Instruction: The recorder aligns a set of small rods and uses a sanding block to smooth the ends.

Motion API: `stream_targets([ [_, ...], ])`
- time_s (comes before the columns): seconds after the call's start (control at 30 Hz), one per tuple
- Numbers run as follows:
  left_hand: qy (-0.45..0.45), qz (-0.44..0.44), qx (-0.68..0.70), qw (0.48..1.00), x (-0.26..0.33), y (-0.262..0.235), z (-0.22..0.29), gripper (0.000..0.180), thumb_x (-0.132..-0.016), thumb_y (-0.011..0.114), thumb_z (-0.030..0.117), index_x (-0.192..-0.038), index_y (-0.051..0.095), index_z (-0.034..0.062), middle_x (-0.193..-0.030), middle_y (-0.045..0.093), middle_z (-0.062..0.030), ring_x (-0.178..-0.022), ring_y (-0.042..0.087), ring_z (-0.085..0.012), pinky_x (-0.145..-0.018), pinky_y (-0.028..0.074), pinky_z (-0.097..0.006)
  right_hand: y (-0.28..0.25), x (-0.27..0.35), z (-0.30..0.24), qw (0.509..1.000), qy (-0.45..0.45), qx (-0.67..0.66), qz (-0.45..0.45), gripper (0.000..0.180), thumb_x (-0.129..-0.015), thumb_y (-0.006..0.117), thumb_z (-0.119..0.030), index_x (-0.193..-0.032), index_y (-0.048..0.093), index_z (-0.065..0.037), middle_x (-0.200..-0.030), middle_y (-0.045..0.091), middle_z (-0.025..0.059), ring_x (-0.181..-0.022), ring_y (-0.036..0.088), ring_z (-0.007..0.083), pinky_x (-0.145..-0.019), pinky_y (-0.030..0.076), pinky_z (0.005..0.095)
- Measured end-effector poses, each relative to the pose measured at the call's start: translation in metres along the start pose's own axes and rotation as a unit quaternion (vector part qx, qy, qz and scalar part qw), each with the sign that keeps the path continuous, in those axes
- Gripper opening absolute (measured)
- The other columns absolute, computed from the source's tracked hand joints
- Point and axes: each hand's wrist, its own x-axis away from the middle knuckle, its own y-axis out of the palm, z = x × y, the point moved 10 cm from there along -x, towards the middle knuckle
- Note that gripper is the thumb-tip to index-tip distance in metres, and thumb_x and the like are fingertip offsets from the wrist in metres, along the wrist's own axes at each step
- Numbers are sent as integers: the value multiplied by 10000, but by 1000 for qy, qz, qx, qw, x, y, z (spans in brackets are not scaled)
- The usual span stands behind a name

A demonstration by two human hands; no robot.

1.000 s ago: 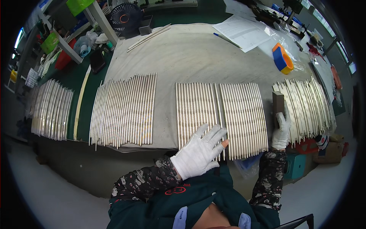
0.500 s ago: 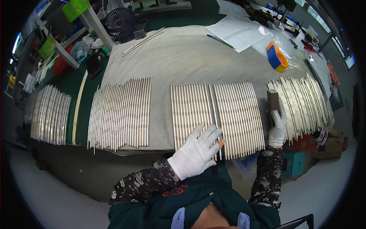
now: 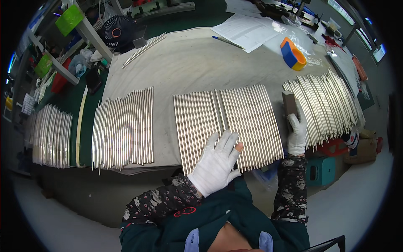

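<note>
My left hand (image 3: 215,164), in a white glove with one bare fingertip, lies flat with fingers stretched over the lower part of a row of thin metal rods (image 3: 252,122). A narrow gap splits that row near its middle, just above my fingers. At the row's right side, my gloved right hand (image 3: 297,132) is closed around a brown rectangular block (image 3: 289,103), which stands between this row and a denser heap of rods (image 3: 325,107) on the right. Part of the block is hidden by the fingers.
Another row of rods (image 3: 126,130) lies to the left, with a bundle (image 3: 52,136) beyond it. Farther back are a few loose rods (image 3: 145,49), a small fan (image 3: 116,31), papers (image 3: 247,31), a pen (image 3: 228,42) and a blue-orange tape dispenser (image 3: 293,54).
The whole view has shifted and turned slightly, so the bench things sit farther left. My left hand still rests on the rods, and my right hand still grips the block.
</note>
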Motion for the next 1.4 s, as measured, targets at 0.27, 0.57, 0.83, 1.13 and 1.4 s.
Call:
stream_targets([
  [0.27, 26, -3, 11, 1000, -14, 7, 28, 696, -708, 686, 370, -1236, 443, -13, -1305, 393, -202, -1258, 334, -340, -1044, 234, -473, 5, 1, -8, 1000, -23, -9, -2, 614, -816, 595, -253, -1332, 418, 28, -1288, 492, 124, -1096, 497, 167, -890, 420, 252],
  [0.57, 32, -9, -20, 999, -18, 13, 27, 640, -739, 657, 349, -1261, 446, 44, -1332, 382, -185, -1259, 329, -338, -1039, 227, -509, 8, 1, -11, 1000, -24, -15, -5, 583, -796, 582, -195, -1320, 440, 18, -1279, 503, 134, -1154, 484, 201, -983, 363, 294],
  [0.83, 51, -44, -26, 997, -4, 5, 19, 660, -738, 653, 378, -1279, 423, 76, -1344, 379, -188, -1252, 339, -373, -1038, 222, -539, 10, -5, -13, 999, -26, -43, -1, 563, -801, 607, -159, -1313, 450, 13, -1215, 540, 107, -1065, 527, 164, -925, 418, 272],
  [1.13, 81, -96, -24, 992, 11, -16, 4, 690, -767, 626, 410, -1297, 410, 26, -1349, 365, -206, -1281, 316, -357, -1064, 208, -504, 12, -45, -57, 761, -123, 635, 52, 656, -715, 666, -510, -1217, 570, -100, -1353, 414, 203, -1249, 383, 377, -988, 373, 437],
  [1.4, 50, -1, -97, 994, 4, -23, -66, 687, -822, 548, 420, -1365, 335, 56, -1409, 302, -206, -1304, 275, -390, -1069, 187, -528, 62, -12, -82, 720, -300, 622, -70, 621, -818, 500, -577, -1200, 560, -91, -1359, 381, 215, -1311, 286, 390, -1058, 254, 523],
])
